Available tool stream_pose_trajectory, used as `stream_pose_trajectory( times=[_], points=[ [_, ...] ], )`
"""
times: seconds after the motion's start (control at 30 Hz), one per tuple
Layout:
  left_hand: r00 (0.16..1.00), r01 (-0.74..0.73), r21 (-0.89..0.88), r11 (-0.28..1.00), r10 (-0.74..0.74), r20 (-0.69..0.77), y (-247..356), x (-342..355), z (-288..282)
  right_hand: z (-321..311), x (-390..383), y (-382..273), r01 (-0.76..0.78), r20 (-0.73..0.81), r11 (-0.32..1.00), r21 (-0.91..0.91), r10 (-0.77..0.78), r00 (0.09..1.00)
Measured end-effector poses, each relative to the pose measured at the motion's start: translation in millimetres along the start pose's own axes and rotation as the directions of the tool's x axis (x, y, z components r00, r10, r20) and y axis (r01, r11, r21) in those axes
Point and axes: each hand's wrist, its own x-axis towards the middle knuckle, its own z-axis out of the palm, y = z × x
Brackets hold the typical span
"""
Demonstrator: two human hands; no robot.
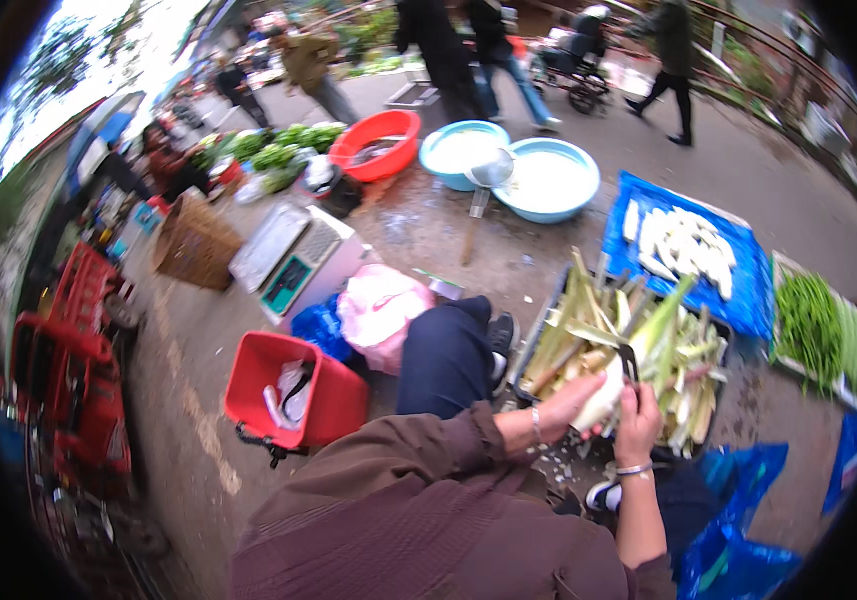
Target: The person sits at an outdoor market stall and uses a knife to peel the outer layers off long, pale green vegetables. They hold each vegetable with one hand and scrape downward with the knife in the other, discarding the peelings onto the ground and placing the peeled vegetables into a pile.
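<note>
The left hand (561, 408) was closed around a pale stalk (603, 398), which lay at its three o'clock and at the right hand's (637, 425) ten o'clock. The latter gripped a black peeler (628, 351); heaped stalks (665, 332) lay at twelve.

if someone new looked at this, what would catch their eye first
Probably the pale stalk in the left hand, right of centre, with the right hand holding a dark tool against it beside a heap of green-and-white stalks. Next might come the bright red bin to the person's left, then two light blue basins at upper centre.
</note>
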Motion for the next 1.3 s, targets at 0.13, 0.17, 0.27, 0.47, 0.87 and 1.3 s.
stream_pose_trajectory(
  times=[0.13,0.17,0.27,0.47,0.87,1.3],
  points=[
    [0.999,-0.01,0.024,1.0,0.011,-0.045,-4.4,3.1,2.7,1.5,-6.8,-6.7,-0.118,0.084,0.993,-0.003,0.118,0.989],
    [0.999,-0.043,0.036,0.998,0.043,-0.016,-4.5,4.0,1.6,1.7,-7.6,-7.6,-0.119,0.103,0.993,-0.004,0.119,0.988],
    [0.998,-0.057,0.013,0.998,0.058,-0.031,-6.5,6.1,2.0,2.0,-7.0,-5.0,-0.169,0.131,0.984,0.056,0.161,0.978],
    [0.997,-0.072,0.05,0.996,0.072,0.001,-5.1,5.8,3.4,1.2,-5.8,21.8,-0.164,0.099,0.971,0.173,0.149,0.984],
    [0.922,-0.225,0.495,0.839,0.348,-0.17,-23.9,15.0,1.7,13.5,-6.0,14.1,-0.488,0.064,0.736,0.47,0.523,0.85],
    [0.957,-0.205,0.341,0.918,0.261,-0.128,-29.7,20.7,-4.3,10.9,-10.3,15.0,-0.49,0.174,0.686,0.537,0.478,0.861]
  ],
)
